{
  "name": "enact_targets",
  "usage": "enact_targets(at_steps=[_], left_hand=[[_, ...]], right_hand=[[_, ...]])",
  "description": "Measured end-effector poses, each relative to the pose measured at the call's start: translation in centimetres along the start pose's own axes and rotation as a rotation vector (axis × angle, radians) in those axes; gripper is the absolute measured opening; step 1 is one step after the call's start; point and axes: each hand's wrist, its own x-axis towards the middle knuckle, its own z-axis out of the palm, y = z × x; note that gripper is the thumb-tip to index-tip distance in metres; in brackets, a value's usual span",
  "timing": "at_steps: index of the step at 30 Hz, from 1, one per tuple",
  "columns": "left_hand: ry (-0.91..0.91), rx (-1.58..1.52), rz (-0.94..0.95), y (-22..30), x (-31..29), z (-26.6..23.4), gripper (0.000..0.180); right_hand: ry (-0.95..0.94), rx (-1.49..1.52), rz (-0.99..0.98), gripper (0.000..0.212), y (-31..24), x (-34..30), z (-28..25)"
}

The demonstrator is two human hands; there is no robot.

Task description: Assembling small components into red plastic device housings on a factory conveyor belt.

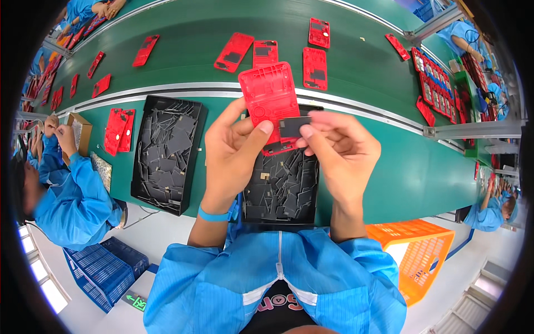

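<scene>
My left hand (231, 150) grips a red plastic shell (271, 89), its ribbed inner side facing up. Thumb and fingers of my right hand (347, 153) pinch a thin dark rectangular piece (292, 127) with small pale tabs on its left edge. That piece lies over the lower right part of the shell; whether the two touch I cannot tell. Under both hands is a black tray (316, 192) filled with similar dark pieces. A blue band (216, 216) circles my left wrist.
A second black tray (196, 131) of dark pieces stands to the left, beside two red shells (118, 131). Several red shells (315, 68) lie on the green belt (189, 50) beyond a metal rail (384, 112). A co-worker (80, 195) sits left. An orange crate (428, 256) stands lower right.
</scene>
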Motion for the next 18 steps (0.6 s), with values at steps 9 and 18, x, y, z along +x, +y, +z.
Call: enact_targets(at_steps=[9,18], left_hand=[[-0.028,0.099,0.083,0.4,-1.4,0.3,0.041],[-0.050,0.088,0.110,0.4,-1.7,0.5,0.037]], right_hand=[[-0.052,-0.026,-0.041,0.021,0.6,-0.9,0.2],[-0.001,0.055,-0.065,0.022,0.8,-2.0,0.6]])
